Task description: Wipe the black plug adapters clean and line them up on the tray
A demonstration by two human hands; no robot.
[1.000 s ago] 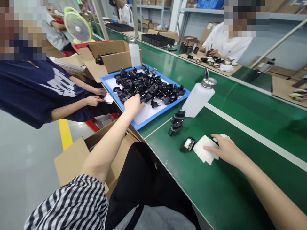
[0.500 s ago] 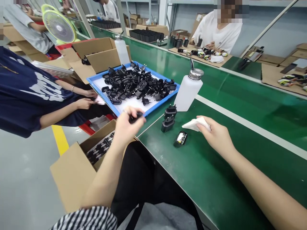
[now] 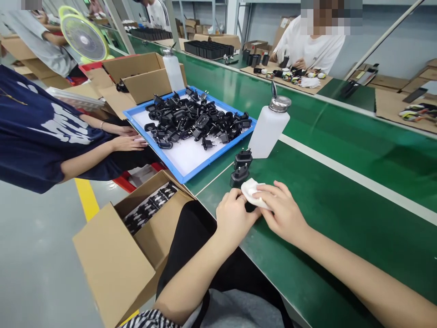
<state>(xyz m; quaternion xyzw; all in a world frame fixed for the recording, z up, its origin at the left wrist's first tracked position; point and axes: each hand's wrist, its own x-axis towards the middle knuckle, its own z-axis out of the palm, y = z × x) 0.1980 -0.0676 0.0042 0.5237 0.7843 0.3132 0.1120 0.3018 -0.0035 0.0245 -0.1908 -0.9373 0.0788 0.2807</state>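
Note:
My left hand [image 3: 235, 217] and my right hand [image 3: 282, 210] meet at the near edge of the green belt [image 3: 341, 191]. The right hand's fingers are closed on a white cloth [image 3: 251, 191] and press it onto something black that the left hand grips; this thing is almost wholly hidden. Two black plug adapters [image 3: 241, 166] stand upright just beyond the hands. A blue tray [image 3: 177, 165] heaped with several black adapters [image 3: 194, 120] lies further left. A white dispenser bottle [image 3: 269, 127] stands beside the tray.
An open cardboard box [image 3: 116, 255] with black parts stands on the floor at my left knee. A person in a dark blue shirt [image 3: 37, 132] sits to the left, hands near the tray. Another person in white [image 3: 309, 45] works across the belt. A second bottle [image 3: 173, 70] and more boxes stand behind.
My left hand drew back from the tray with a black adapter and came to the belt edge. My right hand lifted the white cloth and brought it over to meet the left hand.

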